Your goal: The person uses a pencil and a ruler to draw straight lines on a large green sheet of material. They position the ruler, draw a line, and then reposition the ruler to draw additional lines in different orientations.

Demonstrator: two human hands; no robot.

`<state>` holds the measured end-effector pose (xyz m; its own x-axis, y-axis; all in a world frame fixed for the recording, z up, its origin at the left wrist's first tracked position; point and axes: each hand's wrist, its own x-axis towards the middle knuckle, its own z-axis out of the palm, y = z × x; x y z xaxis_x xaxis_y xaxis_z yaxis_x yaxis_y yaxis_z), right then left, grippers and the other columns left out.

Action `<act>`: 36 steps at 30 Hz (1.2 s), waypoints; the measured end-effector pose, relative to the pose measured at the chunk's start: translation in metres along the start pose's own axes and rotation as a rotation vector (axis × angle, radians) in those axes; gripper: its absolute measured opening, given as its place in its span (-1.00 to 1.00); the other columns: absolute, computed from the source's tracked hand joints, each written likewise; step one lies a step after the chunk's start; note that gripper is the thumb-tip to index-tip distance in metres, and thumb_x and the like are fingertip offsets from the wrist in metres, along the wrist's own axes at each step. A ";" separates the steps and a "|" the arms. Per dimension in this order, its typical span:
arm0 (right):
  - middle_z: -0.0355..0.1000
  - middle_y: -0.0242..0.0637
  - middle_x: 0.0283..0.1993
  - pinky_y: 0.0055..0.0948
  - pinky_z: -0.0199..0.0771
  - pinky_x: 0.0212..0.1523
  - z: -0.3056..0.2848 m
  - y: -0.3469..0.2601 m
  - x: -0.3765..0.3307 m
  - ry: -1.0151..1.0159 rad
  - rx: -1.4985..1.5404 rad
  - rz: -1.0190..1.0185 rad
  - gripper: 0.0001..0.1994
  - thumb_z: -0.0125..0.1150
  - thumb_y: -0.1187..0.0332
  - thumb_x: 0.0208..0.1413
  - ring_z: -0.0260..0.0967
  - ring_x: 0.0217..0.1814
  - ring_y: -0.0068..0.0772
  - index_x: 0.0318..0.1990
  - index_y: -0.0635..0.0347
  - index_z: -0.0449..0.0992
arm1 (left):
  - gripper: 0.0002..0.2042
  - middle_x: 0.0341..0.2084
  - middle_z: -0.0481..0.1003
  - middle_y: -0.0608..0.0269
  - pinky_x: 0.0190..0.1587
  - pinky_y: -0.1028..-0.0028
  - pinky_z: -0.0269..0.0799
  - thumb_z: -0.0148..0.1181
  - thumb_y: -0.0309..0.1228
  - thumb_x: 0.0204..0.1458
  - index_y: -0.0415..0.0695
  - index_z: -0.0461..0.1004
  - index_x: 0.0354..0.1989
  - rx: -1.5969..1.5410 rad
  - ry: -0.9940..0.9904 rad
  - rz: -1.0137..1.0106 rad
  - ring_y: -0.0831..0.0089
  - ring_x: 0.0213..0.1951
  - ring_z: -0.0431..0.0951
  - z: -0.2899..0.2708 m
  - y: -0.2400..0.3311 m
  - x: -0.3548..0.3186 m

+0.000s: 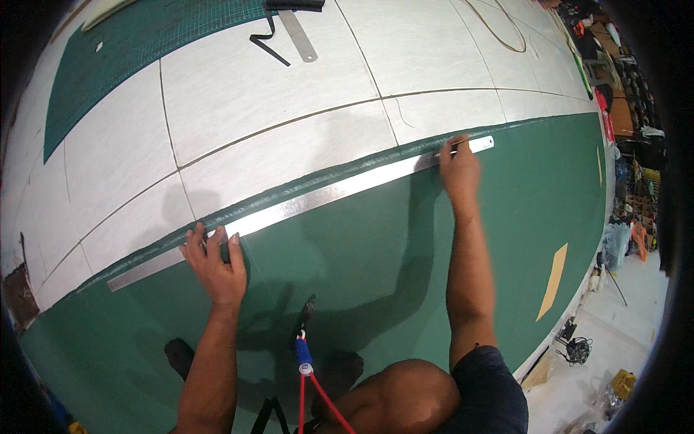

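Note:
A long metal ruler [303, 202] lies at a slant on a large green sheet [347, 239], just inside and roughly along its far edge. My left hand [217, 267] rests on the ruler left of its middle, fingers spread and pressing down. Near the ruler's right end, my right hand [463, 173] is closed in a pinch at the ruler's far side. A small dark, thin thing shows at its fingertips, too little of it to name. A faint pale line crosses the sheet below the left hand.
Beyond the sheet, white floor tiles [260, 94] carry a green cutting mat [159, 58], a short metal ruler [298, 36] and a black strap [271, 47]. A tan strip [553, 282] lies on the sheet at right. A red lanyard [318, 394] hangs before me. Clutter lines the right side.

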<state>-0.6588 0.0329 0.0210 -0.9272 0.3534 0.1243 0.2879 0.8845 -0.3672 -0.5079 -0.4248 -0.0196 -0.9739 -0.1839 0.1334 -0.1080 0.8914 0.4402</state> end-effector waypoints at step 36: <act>0.30 -0.11 0.42 0.30 -0.09 0.50 0.034 -0.075 -0.145 -0.006 0.285 -0.474 -0.74 0.22 0.24 0.26 0.15 0.50 0.09 0.03 0.11 0.52 | -0.47 0.09 0.38 -0.20 0.18 0.05 0.39 0.39 -0.17 0.09 -0.21 0.42 0.13 0.219 -0.548 0.362 -0.16 0.11 0.44 -0.085 -0.033 0.170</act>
<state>-0.5547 -0.0952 -0.0008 -0.9411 -0.0662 0.3315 -0.2371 0.8284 -0.5076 -0.6525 -0.5207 0.0640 -0.9104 0.3253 -0.2555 0.2610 0.9310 0.2552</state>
